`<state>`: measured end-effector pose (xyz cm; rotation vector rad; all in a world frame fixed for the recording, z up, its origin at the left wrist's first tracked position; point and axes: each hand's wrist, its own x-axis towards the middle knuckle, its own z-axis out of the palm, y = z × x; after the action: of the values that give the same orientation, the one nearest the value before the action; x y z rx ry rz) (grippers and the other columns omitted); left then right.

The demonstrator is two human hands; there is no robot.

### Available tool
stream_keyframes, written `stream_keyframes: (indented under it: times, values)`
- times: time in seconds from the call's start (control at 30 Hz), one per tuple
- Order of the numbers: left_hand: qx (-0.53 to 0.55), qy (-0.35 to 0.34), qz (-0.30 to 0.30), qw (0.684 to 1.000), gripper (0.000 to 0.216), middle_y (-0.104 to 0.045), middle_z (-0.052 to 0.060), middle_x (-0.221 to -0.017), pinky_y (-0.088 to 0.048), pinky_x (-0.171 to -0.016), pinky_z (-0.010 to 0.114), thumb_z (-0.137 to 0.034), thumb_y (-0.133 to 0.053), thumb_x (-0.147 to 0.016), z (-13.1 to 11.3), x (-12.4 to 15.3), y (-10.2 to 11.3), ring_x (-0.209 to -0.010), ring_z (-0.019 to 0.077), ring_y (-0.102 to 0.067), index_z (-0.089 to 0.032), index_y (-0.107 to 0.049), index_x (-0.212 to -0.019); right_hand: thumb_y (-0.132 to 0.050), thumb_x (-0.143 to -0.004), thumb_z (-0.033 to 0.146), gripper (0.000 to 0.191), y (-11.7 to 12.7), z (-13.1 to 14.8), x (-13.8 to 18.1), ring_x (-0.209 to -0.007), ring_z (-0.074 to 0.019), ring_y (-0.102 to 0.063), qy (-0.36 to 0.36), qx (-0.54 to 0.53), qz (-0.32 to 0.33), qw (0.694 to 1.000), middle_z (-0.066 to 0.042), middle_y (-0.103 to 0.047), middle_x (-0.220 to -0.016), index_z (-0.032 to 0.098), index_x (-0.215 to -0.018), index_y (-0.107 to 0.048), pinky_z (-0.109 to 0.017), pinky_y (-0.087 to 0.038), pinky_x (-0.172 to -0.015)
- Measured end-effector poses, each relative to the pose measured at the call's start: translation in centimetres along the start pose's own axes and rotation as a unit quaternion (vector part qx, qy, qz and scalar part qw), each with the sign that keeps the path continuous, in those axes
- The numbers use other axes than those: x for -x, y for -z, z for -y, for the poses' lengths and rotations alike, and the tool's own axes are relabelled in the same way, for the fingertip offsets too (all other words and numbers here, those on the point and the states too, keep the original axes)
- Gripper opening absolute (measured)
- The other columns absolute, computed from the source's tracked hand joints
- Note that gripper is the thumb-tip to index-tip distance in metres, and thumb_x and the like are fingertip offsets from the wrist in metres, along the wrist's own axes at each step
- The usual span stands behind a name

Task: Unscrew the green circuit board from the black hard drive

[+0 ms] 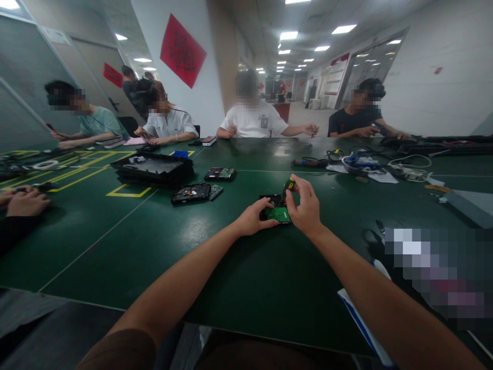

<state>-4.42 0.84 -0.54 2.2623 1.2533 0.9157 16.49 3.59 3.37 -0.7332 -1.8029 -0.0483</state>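
Note:
A hard drive point(278, 215) with a green circuit board lies on the green table in front of me. My left hand point(254, 218) grips its left side, thumb along the near edge and fingers over the far part. In my right hand point(305, 205) is a screwdriver point(289, 183) with a yellow and black handle, held upright between thumb and fingers. Its shaft points down at the drive; the tip is too small to make out. Left of them lie an opened hard drive point(191, 193), a loose circuit board point(216, 191) and another hard drive point(220, 174).
Stacked black trays point(154, 167) stand to the left. Tangled cables point(362, 163) and tools lie at the back right. A grey box point(470, 205) is at the right. Several people sit across the table; another person's hand point(29, 202) rests at the left edge.

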Motion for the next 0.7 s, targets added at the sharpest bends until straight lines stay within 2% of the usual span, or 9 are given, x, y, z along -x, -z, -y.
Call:
stream_keyframes:
  times: [0.17,0.33,0.53,0.7]
  values:
    - [-0.001,0.002,-0.003,1.000,0.062,-0.050,0.011,-0.148,-0.035,-0.118,0.045,-0.051,-0.076,-0.076,0.02,0.03,-0.11,-0.143,0.0293,-0.042,-0.023,-0.058,-0.128,-0.059,-0.094,0.030,0.048,-0.09,-0.27,0.11,-0.108,-0.0263,-0.062,-0.002,0.006,-0.002,1.000,-0.013,-0.058,-0.125,0.024,-0.140,-0.048,-0.046,-0.057,-0.091]
    - [0.003,0.007,-0.004,1.000,0.061,-0.048,0.012,-0.150,-0.033,-0.120,0.046,-0.051,-0.076,-0.076,0.08,0.06,-0.13,-0.144,0.0303,-0.041,-0.023,-0.059,-0.127,-0.054,-0.096,0.026,0.048,-0.18,-0.30,0.14,-0.110,-0.0259,-0.062,-0.005,-0.005,0.002,1.000,-0.013,-0.057,-0.131,0.024,-0.143,-0.044,-0.048,-0.056,-0.095]
    - [0.006,0.000,-0.006,1.000,0.059,-0.047,0.012,-0.151,-0.032,-0.120,0.048,-0.048,-0.077,-0.076,0.11,0.09,-0.10,-0.144,0.0307,-0.040,-0.023,-0.059,-0.127,-0.062,-0.092,0.030,0.045,-0.05,-0.02,-0.02,-0.110,-0.0275,-0.061,-0.007,-0.004,-0.003,1.000,-0.012,-0.058,-0.125,0.025,-0.135,-0.050,-0.047,-0.059,-0.088]
    - [0.006,-0.005,0.000,1.000,0.059,-0.049,0.012,-0.150,-0.034,-0.119,0.046,-0.050,-0.076,-0.077,0.12,0.02,0.00,-0.144,0.0296,-0.041,-0.023,-0.059,-0.126,-0.055,-0.096,0.027,0.049,-0.22,-0.23,0.19,-0.106,-0.0252,-0.065,-0.020,-0.024,0.008,0.999,-0.013,-0.058,-0.131,0.023,-0.142,-0.043,-0.046,-0.058,-0.090]
